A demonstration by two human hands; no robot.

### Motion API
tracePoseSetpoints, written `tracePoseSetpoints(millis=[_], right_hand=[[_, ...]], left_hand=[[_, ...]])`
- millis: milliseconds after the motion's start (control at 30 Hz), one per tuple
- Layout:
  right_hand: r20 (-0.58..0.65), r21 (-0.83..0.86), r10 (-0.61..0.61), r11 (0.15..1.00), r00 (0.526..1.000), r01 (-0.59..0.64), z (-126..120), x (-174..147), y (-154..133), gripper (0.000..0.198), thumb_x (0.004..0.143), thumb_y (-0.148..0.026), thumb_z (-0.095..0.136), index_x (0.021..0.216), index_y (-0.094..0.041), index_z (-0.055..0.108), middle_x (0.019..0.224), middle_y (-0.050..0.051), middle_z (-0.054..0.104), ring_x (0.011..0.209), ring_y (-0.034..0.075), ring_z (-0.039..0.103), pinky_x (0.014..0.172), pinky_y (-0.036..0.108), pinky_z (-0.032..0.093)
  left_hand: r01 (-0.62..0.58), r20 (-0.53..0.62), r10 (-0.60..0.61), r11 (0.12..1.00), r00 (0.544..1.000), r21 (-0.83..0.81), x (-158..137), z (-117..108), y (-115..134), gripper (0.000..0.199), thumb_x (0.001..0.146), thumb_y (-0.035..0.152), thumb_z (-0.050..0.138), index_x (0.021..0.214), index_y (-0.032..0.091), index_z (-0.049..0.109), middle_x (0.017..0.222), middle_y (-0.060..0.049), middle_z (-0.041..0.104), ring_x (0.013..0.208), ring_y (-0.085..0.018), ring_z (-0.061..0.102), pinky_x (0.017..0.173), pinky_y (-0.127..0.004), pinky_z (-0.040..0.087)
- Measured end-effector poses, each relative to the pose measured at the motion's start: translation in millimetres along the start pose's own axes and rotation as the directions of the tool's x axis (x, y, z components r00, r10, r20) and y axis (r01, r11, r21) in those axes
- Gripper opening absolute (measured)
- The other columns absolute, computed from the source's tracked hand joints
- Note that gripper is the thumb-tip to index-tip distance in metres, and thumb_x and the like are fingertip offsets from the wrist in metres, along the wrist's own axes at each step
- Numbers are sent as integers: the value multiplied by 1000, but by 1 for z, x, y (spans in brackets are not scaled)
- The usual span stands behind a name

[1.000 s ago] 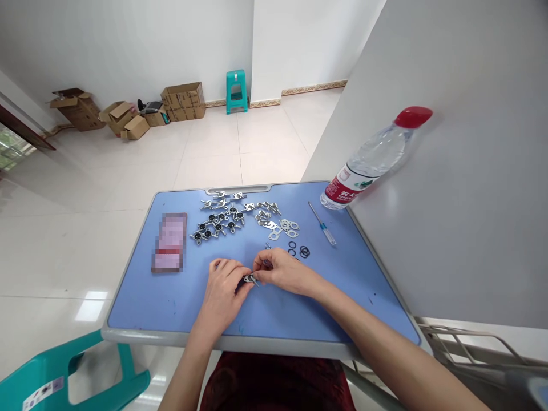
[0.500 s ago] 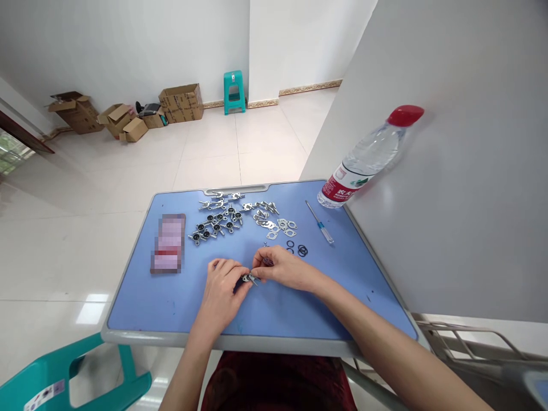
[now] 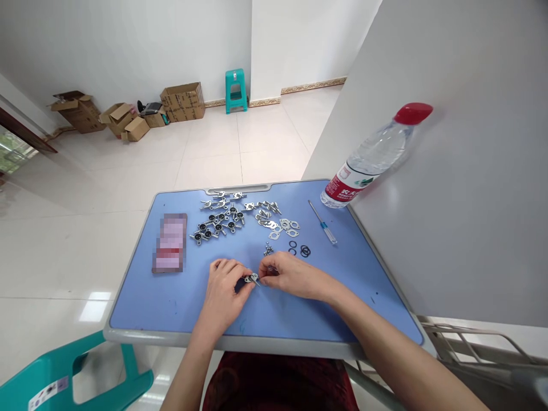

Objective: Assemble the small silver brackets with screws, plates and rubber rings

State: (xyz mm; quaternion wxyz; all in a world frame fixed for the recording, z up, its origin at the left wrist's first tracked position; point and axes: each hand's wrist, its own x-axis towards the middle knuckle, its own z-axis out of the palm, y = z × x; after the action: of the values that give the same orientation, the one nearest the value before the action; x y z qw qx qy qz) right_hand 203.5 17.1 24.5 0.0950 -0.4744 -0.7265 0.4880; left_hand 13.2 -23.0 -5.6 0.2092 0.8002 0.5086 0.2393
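Observation:
My left hand (image 3: pixel 225 288) pinches a small metal flanged fitting (image 3: pixel 252 278) between thumb and fingers, just above the blue table. Close by on the right, my right hand (image 3: pixel 285 275) has its fingers curled together; whatever lies between them is hidden or too small to name. A little pile of screws (image 3: pixel 268 249) sits just beyond the right fingers. Black rubber rings (image 3: pixel 305 251) lie to the right of that pile. Flat metal gaskets (image 3: pixel 285 227) are spread farther back. Fittings with black round centres (image 3: pixel 219 229) stand grouped at the left, with bare metal fittings (image 3: pixel 221 202) behind them.
A blurred phone (image 3: pixel 170 242) lies on the table (image 3: pixel 141 297) at left. At right are a screwdriver (image 3: pixel 324 224) and a water bottle (image 3: pixel 368 162) near the grey panel (image 3: pixel 462 171). A green stool (image 3: pixel 55 371) stands at lower left; cardboard boxes (image 3: pixel 183 103) line the wall.
My right hand has drawn slightly right, away from the fitting, uncovering more of it and the screw pile. My left hand keeps its hold. The view has shifted slightly.

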Motion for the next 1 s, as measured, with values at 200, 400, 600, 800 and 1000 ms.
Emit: tracePoseSetpoints(millis=[200, 400, 600, 800, 1000], right_hand=[[-115, 190, -76, 977, 990, 97, -11, -8, 7, 23, 95, -30, 41, 102, -19, 60, 87, 3, 63, 74, 16, 56, 69, 29, 44], [-220, 253, -182, 938, 958, 236, -12, -12, -2, 36, 100, -45, 35, 89, -20, 59, 90, 5, 68, 86, 18, 59, 78, 31, 44], [-390, 99, -176, 968, 904, 232, -4, -12, -10, 34, 101, -40, 30, 81, -22, 50, 67, -1, 60, 66, 15, 54, 69, 28, 40], [-328, -159, -348, 937, 878, 312, -3, -10, -4, 16, 96, -23, 44, 86, -20, 56, 78, 1, 60, 70, 14, 53, 68, 26, 37], [-73, -410, -319, 873, 945, 263, 4, -4, 0, 19, 93, -10, 49, 96, -18, 66, 96, 5, 62, 68, 13, 54, 59, 25, 30]], left_hand=[[22, 11, -22, 999, 1000, -31, 2, -1, 1, 9, 86, 15, 62, 88, 23, 61, 89, 1, 67, 89, -20, 60, 88, -39, 39], [21, 10, -20, 999, 1000, -43, 2, -2, 2, 6, 87, 17, 60, 87, 23, 61, 89, 1, 68, 88, -19, 60, 88, -40, 39], [33, 41, -31, 998, 999, -56, 3, -3, 2, 4, 89, 20, 58, 89, 23, 61, 91, -1, 67, 90, -21, 59, 91, -42, 38], [40, 55, -37, 998, 998, -45, 3, -3, 1, 4, 88, 19, 60, 88, 23, 60, 90, 0, 65, 91, -21, 57, 91, -42, 36], [39, 39, -38, 998, 999, -40, 4, -3, 2, 6, 86, 17, 61, 84, 22, 59, 89, 1, 65, 90, -20, 58, 89, -40, 38]])
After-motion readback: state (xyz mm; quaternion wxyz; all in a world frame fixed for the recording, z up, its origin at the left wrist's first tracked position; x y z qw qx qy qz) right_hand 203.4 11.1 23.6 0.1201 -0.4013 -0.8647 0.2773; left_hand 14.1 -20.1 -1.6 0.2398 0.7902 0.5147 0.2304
